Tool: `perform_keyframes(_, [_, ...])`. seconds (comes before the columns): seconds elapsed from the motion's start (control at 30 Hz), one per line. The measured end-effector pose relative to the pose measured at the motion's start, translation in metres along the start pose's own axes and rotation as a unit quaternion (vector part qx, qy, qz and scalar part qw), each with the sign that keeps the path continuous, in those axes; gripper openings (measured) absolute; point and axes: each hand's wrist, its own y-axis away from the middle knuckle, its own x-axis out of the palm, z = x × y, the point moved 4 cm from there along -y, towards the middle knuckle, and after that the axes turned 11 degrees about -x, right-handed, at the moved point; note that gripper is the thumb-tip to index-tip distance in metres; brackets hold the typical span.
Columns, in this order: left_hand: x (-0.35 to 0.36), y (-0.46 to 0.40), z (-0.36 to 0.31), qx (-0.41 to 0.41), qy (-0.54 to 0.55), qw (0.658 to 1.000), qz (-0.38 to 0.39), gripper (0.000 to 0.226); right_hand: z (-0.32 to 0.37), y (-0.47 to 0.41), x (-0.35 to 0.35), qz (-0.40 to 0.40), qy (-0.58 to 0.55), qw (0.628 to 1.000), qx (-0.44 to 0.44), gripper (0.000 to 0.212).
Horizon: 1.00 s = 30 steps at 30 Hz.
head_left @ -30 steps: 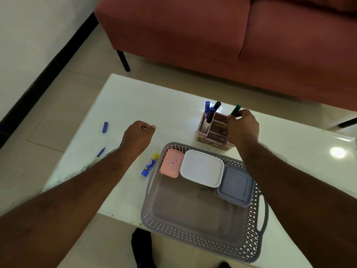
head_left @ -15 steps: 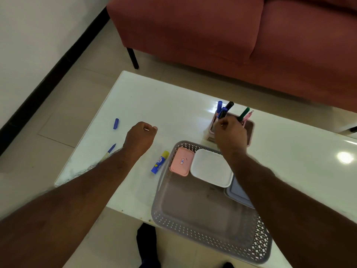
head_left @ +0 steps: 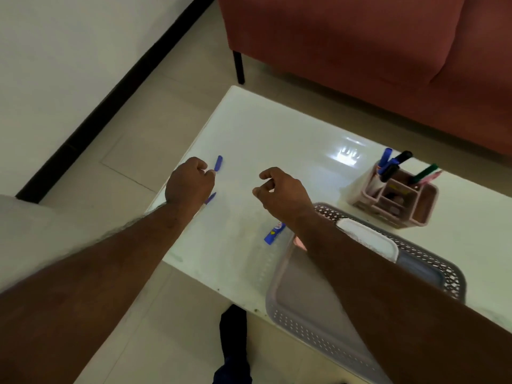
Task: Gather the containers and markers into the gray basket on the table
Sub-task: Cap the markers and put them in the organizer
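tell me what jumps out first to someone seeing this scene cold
Two bare forearms reach over a glossy white table, the left hand curled beside a small blue cap near the table's left edge, the right hand loosely curled and empty at mid-table. On the right, a pink organizer bristles with markers behind a gray basket that overhangs the near edge and holds a white container.
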Motion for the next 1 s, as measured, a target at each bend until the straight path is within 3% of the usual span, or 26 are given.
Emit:
perform_keyframes(0.23, [-0.003, -0.043, 0.031, 0.02, -0.07, 0.996, 0.06, 0.037, 0.027, -0.007, 0.084, 0.111, 0.068, 0.991, -0.031, 0.035])
perform_keyframes(0.43, [0.018, -0.063, 0.012, 0.036, -0.091, 0.992, 0.082, 0.041, 0.036, -0.005, 0.139, 0.243, 0.167, 0.953, -0.071, 0.057])
perform_keyframes(0.57, [0.034, -0.076, 0.004, 0.066, -0.136, 0.984, 0.094, 0.048, 0.038, -0.009, 0.153, 0.224, 0.19, 0.952, -0.081, 0.055])
perform_keyframes(0.73, [0.043, -0.076, -0.004, 0.099, -0.149, 0.98, 0.085, 0.039, 0.039, -0.015, 0.145, 0.165, 0.228, 0.957, -0.071, 0.049])
perform_keyframes(0.87, [0.045, -0.074, -0.013, 0.08, -0.129, 0.986, 0.065, 0.05, 0.025, -0.016, 0.129, 0.134, 0.254, 0.957, -0.04, 0.041])
perform_keyframes(1.0, [0.046, -0.076, -0.023, 0.122, -0.182, 0.974, 0.058, 0.031, 0.017, -0.016, 0.124, 0.142, 0.247, 0.958, -0.015, 0.039])
